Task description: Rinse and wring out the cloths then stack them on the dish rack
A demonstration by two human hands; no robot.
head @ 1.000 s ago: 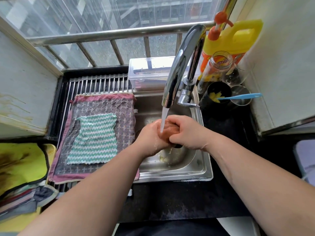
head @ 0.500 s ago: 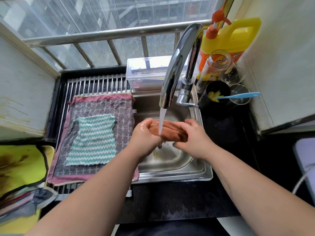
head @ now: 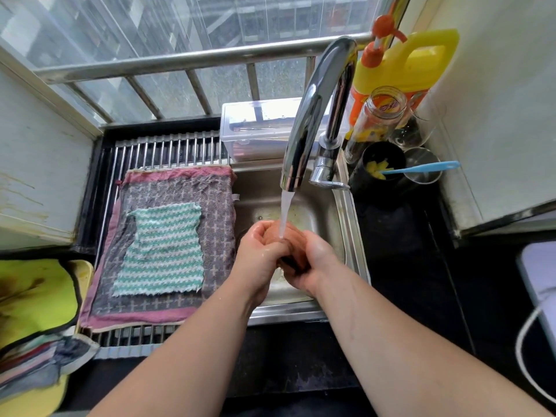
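Note:
Over the steel sink (head: 350,224), my left hand (head: 260,254) and my right hand (head: 313,266) both grip a bunched brown cloth (head: 290,236) under the running tap (head: 313,115). Water streams onto the cloth between my hands. On the dish rack (head: 168,145) to the left lies a flat grey cloth with a pink border (head: 216,200). A green-and-white striped cloth (head: 165,251) lies spread on top of it.
A clear plastic box (head: 255,127) stands behind the sink. At the right are a yellow detergent jug (head: 406,64), a glass jar (head: 379,115), a black cup (head: 382,167) with a blue handle, and glasses. Yellow-green fabric (head: 33,296) lies at the far left.
The brown cloth was stretched between my hands half a second ago; now my hands are pressed close together, bunching it under the water stream.

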